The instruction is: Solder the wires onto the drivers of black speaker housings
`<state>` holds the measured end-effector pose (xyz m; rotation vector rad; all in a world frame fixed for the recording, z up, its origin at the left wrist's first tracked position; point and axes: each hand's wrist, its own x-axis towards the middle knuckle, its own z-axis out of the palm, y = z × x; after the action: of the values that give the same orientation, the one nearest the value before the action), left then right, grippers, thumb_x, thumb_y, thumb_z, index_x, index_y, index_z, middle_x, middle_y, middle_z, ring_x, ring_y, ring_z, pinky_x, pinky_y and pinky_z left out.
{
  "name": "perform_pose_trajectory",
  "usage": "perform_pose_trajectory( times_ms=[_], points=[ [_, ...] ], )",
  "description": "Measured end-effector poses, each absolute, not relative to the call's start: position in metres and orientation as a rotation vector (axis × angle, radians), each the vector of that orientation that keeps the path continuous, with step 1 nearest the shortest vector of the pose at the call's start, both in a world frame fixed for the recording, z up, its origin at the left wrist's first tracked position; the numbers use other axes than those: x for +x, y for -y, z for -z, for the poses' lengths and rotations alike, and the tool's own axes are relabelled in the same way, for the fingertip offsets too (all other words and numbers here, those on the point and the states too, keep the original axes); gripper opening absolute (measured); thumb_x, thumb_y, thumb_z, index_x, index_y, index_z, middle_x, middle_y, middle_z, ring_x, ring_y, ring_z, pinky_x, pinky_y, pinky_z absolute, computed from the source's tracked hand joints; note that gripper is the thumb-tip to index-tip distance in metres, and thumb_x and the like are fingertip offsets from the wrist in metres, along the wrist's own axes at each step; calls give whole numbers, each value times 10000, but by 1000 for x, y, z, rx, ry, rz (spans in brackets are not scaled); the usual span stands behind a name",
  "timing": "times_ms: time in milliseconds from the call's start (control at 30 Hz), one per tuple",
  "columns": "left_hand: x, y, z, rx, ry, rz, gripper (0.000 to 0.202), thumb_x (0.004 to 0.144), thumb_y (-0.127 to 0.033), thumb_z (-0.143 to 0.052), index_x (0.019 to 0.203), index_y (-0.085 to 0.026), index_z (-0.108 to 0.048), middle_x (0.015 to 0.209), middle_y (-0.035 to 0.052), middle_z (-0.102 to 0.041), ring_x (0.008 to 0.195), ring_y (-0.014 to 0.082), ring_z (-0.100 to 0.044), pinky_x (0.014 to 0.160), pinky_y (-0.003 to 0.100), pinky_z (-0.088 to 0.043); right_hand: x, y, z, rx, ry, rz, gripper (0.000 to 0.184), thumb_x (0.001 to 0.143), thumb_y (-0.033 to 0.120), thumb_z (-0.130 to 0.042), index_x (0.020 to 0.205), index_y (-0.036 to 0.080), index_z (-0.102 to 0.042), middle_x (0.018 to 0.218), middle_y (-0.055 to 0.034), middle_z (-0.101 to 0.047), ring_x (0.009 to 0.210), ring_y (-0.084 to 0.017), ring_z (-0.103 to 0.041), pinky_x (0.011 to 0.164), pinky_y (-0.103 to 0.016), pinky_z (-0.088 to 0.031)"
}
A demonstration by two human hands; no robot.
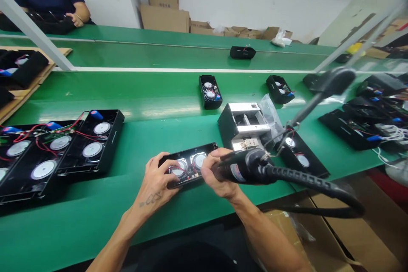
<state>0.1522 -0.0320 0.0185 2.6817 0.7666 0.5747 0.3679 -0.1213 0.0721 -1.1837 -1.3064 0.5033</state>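
Observation:
A black speaker housing [188,162] with two round white drivers and red wires lies on the green bench in front of me. My left hand [159,178] grips its left end, fingers curled over the edge. My right hand [215,176] is wrapped round a black electric screwdriver [245,168], whose tip points into the housing. A thick ribbed cable [306,182] runs from the tool to the right.
Several open speaker housings [60,148] sit at the left, more [210,90] on the green belt beyond. A black and silver screw feeder [244,125] stands behind the tool. Another person [47,0] sits at the far left. Cardboard boxes [164,12] line the wall.

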Motion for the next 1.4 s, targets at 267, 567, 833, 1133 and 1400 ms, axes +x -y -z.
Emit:
perform_pose_trajectory(
  times_ms=[267,567,833,1133,1400],
  points=[
    [149,24,-15,2704,-741,-616,78,780,-253,-848,748,-289,-787,1292,45,-711,1348,393,-505,1054,597,-490,386,124,-91,-1043,1007,-324,490,945,251,-665,1379,314,-446,640,107,-540,473,-119,-516,505,-296,-494],
    [158,34,-18,2700,-781,-639,96,748,-239,-874,759,-295,-797,1309,42,-718,1339,418,-510,1027,643,-492,493,128,-99,-1315,826,142,466,881,279,-704,1285,220,-480,573,137,-557,430,-113,-519,577,-334,-512],
    [161,40,-24,2616,-823,-649,151,698,-214,-918,719,-274,-781,1300,27,-726,1335,382,-516,1066,621,-469,391,133,-103,-872,874,-624,513,942,231,-688,1381,337,-444,620,133,-512,404,-89,-462,432,-253,-423],
    [162,43,-21,2573,-861,-665,108,811,-315,-854,919,-316,-844,1323,38,-719,1361,382,-486,1110,620,-430,312,99,-90,-790,1033,-799,636,955,291,-712,1473,322,-344,648,124,-548,439,-90,-504,485,-257,-476],
    [162,43,-23,2550,-843,-646,163,806,-313,-859,967,-322,-842,1354,22,-706,1356,364,-473,1125,596,-392,308,95,-74,-878,1141,-741,489,961,251,-677,1379,319,-432,666,105,-565,509,-109,-534,580,-290,-523]
  ],
)
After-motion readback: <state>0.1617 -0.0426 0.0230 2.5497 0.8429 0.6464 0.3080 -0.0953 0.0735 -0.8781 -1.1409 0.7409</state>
